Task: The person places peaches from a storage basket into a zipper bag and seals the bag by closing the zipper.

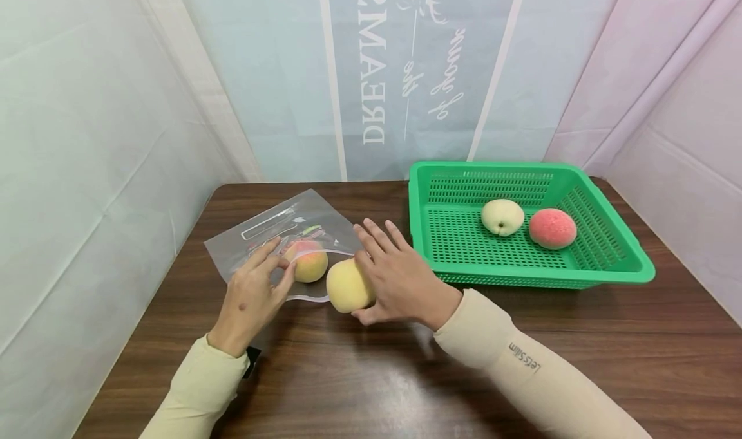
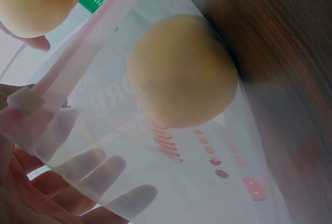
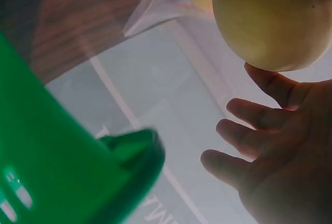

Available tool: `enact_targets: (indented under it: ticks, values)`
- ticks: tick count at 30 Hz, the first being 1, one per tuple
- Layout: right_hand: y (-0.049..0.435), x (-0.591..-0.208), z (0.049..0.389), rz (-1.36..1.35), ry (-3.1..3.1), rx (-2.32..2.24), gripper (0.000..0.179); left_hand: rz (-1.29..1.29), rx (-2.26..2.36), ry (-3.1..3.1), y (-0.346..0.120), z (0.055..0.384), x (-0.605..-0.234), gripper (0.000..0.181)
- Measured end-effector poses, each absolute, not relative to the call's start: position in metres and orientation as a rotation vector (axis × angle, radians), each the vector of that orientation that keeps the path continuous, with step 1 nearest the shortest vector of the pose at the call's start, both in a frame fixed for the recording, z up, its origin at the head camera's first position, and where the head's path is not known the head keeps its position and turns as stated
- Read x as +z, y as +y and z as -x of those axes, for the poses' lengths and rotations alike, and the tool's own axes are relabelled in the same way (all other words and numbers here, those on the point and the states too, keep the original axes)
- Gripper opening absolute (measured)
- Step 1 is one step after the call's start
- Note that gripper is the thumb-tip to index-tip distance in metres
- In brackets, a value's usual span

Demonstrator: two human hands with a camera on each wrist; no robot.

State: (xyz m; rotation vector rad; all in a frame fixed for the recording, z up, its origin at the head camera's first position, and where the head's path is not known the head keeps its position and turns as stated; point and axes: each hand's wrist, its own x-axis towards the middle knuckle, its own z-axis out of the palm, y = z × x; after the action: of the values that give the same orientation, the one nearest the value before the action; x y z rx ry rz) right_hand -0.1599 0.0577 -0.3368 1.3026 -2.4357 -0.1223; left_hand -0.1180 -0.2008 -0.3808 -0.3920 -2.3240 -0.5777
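Note:
A clear zip bag (image 1: 261,223) lies on the table with its mouth toward the right, and a red-and-yellow peach (image 1: 312,266) sits inside it. My left hand (image 1: 250,300) pinches the edge of the bag's mouth; in the left wrist view its fingers show through the plastic beside the bagged peach (image 2: 181,71). At the opening, my right hand (image 1: 400,284) grips a yellow peach (image 1: 349,287) between thumb and fingers. In the right wrist view the held peach (image 3: 272,19) rests against a fingertip while the other fingers spread out.
A green plastic basket (image 1: 530,276) stands at the back right, close to my right hand. Inside are a pale peach (image 1: 502,217) and a pinkish-red peach (image 1: 552,228). Curtains (image 1: 278,78) hang behind the brown wooden table (image 1: 348,374) and along its sides.

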Motion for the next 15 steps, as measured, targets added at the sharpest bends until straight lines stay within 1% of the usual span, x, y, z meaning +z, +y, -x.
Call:
enact_targets:
  ticks: [15]
  values:
    - [0.043, -0.359, 0.158, -1.186, -2.448, -0.121, 0.080, 0.391, -0.558, -2.341, -0.201, 0.116, -0.382, 0.013]
